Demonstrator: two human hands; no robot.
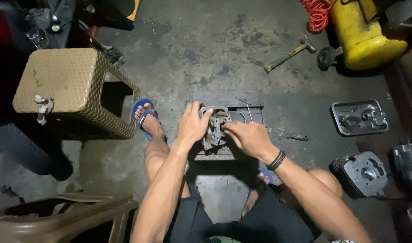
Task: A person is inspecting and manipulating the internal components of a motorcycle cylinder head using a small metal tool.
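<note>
Bare arms, no sleeves. Black band bracelet [276, 160] on the right wrist. Dark shorts [264, 220]. Blue flip-flop [143, 118] on the left foot; right foot's sandal mostly hidden, blue edge showing.

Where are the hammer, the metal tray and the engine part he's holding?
hammer [289, 55], head view, on its handle.
metal tray [360, 131], head view, on its near rim.
engine part [213, 130], head view, on its middle, between the hands.
</note>
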